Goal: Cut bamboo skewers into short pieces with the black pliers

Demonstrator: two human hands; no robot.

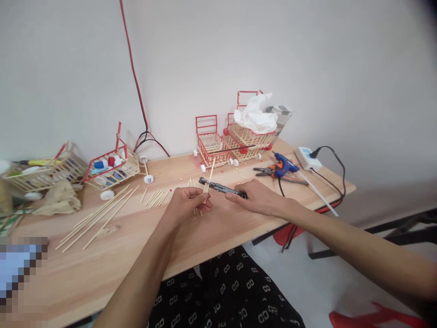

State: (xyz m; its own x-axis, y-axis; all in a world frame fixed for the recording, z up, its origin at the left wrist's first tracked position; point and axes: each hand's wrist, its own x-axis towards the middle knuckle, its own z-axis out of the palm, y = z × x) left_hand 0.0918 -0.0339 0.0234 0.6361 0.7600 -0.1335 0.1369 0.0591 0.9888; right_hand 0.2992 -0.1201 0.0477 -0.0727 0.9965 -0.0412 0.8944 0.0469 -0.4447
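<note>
The left hand (187,203) pinches a thin wooden stick (212,168), tilted slightly above the table (136,237), while the right hand (257,196) holds pliers (223,188) with their jaws at the stick, just above the left fingertips. Short sticks (157,198) lie nearby; a small red-trimmed cart (206,155) stands behind the hands.

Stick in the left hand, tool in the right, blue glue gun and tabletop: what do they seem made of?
Stick: probably bare wood or bamboo, matte, from its pale straw colour.
Tool: likely metal, dark with bright glints; the part in the palm is hidden.
Blue glue gun: apparently smooth plastic, from its even, saturated colour.
Tabletop: wood or wood-look laminate, smooth, with visible grain.
</note>
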